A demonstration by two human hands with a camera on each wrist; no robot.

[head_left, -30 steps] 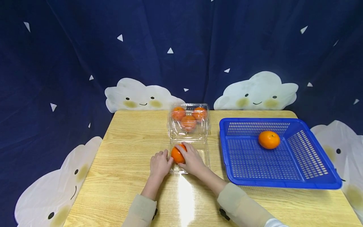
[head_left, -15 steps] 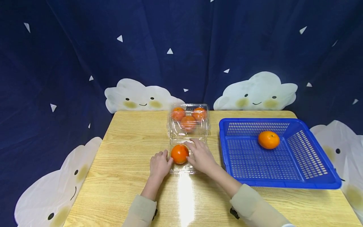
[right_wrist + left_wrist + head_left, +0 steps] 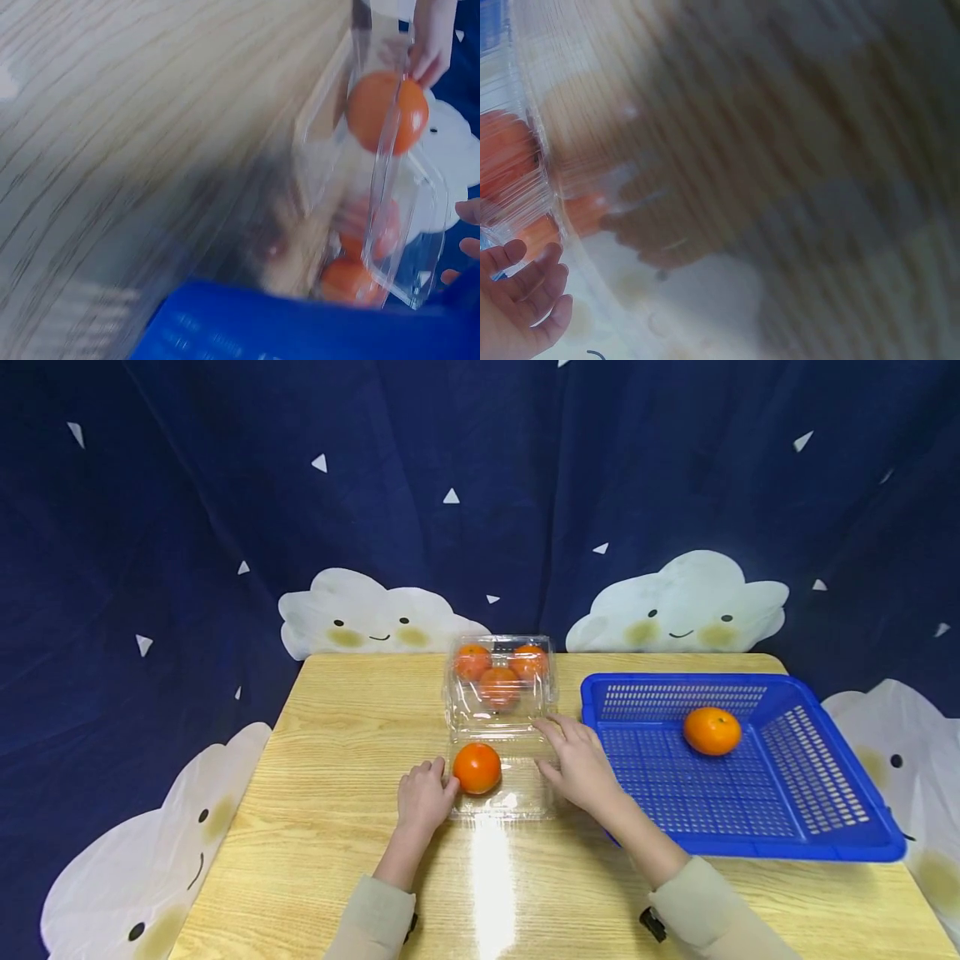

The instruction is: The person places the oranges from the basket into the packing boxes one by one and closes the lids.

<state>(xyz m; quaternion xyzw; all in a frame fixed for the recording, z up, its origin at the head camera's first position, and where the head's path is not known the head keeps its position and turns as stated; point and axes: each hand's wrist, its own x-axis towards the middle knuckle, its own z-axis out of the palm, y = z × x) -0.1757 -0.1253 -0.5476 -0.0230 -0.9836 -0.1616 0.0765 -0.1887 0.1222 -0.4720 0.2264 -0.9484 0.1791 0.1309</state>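
Observation:
A clear plastic clamshell box (image 3: 525, 793) lies unfolded on the table, its nearer half holding one orange (image 3: 477, 768) at the left. Three more oranges (image 3: 498, 687) sit in the farther half, seen through clear plastic. My left hand (image 3: 424, 795) rests by the nearer half's left edge, fingers loosely bent, thumb close to the single orange. Over the box's right edge, beside the blue basket, hovers my right hand (image 3: 583, 766), fingers spread and holding nothing. The right wrist view shows the single orange (image 3: 386, 112) behind the box's clear wall, with the left hand (image 3: 433, 45) beyond it.
A blue plastic basket (image 3: 750, 845) stands at the right of the wooden table (image 3: 330, 735), with one orange (image 3: 712, 731) inside near its back wall. A dark blue curtain (image 3: 480, 460) with cloud shapes hangs behind the table.
My right hand has let go of the orange in the nearer half and moved right towards the basket. The left hand and the box have stayed in place.

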